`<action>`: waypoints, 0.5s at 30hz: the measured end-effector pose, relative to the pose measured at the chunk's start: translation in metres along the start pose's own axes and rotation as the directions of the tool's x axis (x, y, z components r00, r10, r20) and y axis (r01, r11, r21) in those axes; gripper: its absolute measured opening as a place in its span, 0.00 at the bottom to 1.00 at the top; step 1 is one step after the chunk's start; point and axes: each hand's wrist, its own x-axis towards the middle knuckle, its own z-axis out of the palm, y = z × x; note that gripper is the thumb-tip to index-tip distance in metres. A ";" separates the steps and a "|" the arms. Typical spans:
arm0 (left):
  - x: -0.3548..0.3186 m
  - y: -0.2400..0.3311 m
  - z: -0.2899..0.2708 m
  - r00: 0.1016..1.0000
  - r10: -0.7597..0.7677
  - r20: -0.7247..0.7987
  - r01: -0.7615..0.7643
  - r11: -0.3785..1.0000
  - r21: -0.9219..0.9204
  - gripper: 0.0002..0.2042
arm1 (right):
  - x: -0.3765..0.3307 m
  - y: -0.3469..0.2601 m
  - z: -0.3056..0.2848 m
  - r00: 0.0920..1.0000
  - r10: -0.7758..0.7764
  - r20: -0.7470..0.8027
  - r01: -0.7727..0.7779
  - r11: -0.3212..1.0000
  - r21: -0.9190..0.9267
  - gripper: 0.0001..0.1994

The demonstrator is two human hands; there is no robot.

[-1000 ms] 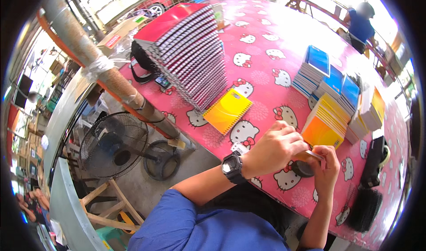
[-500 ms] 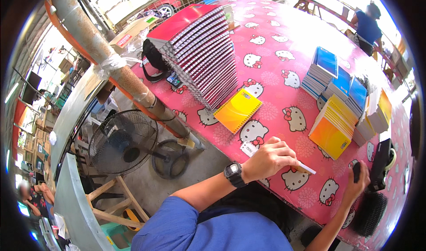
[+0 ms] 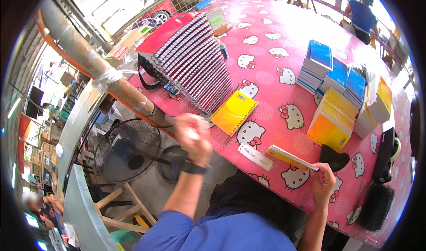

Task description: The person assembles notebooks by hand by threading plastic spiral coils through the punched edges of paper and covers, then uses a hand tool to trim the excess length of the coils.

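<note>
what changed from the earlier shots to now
The left hand has let go of the edge-on yellow notebook and swung left, blurred. The right hand, which held a black piece half a second ago, now grips the notebook; the black piece shows just beyond that hand. The red-topped stack, blue notebooks and fan stayed put.

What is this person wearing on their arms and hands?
The left hand looks ungloved but is motion-blurred; its wrist wears a black wristband, with a short blue sleeve higher up. The right hand is ungloved, its wrist bare.
</note>
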 end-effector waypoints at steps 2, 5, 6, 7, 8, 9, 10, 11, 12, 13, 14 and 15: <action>0.036 -0.066 -0.054 0.989 -0.027 -0.142 0.058 0.974 0.217 0.08 | -0.002 0.004 0.000 1.000 -0.015 -0.017 0.014 0.998 -0.056 0.05; 0.086 -0.156 -0.113 0.995 -0.029 0.099 -0.059 0.636 0.770 0.20 | 0.003 0.001 0.007 0.999 -0.026 -0.022 0.025 0.998 -0.055 0.03; 0.095 -0.175 -0.134 0.960 -0.018 0.279 -0.233 0.498 0.835 0.23 | 0.003 0.001 0.010 0.999 -0.030 -0.013 0.030 0.999 -0.041 0.03; 0.099 -0.182 -0.124 0.959 -0.018 0.284 -0.236 0.511 0.827 0.23 | 0.003 0.004 0.008 0.999 -0.021 -0.025 0.021 1.000 -0.019 0.03; 0.102 -0.186 -0.116 0.942 -0.132 0.310 -0.236 0.397 0.887 0.23 | 0.003 0.006 0.007 0.999 -0.013 -0.035 0.013 1.000 0.007 0.03; 0.104 -0.189 -0.111 0.916 -0.245 0.316 -0.248 0.273 0.930 0.23 | 0.003 0.006 0.006 0.999 -0.012 -0.043 0.012 1.000 0.001 0.03; 0.103 -0.188 -0.104 0.914 -0.243 0.326 -0.254 0.283 0.925 0.23 | 0.001 0.006 0.004 0.999 -0.010 -0.040 0.009 1.000 -0.008 0.03; 0.102 -0.186 -0.098 0.903 -0.316 0.290 -0.219 0.242 0.945 0.24 | 0.000 0.006 0.004 0.999 -0.008 -0.035 0.007 1.000 -0.015 0.03; 0.102 -0.183 -0.092 0.888 -0.386 0.250 -0.186 0.196 0.963 0.25 | 0.001 0.005 0.004 0.999 -0.006 -0.043 0.005 1.000 -0.017 0.03; 0.105 -0.181 -0.096 0.869 -0.433 0.238 -0.194 0.145 0.970 0.26 | 0.002 0.002 0.004 0.999 -0.016 -0.034 0.015 1.000 -0.019 0.03; 0.107 -0.179 -0.099 0.871 -0.430 0.238 -0.196 0.140 0.970 0.26 | 0.002 0.000 0.004 0.999 -0.027 -0.023 0.026 0.999 -0.019 0.03; 0.109 -0.176 -0.105 0.891 -0.389 0.233 -0.156 0.220 0.963 0.27 | 0.001 0.001 0.005 0.999 -0.027 -0.022 0.027 1.000 -0.012 0.03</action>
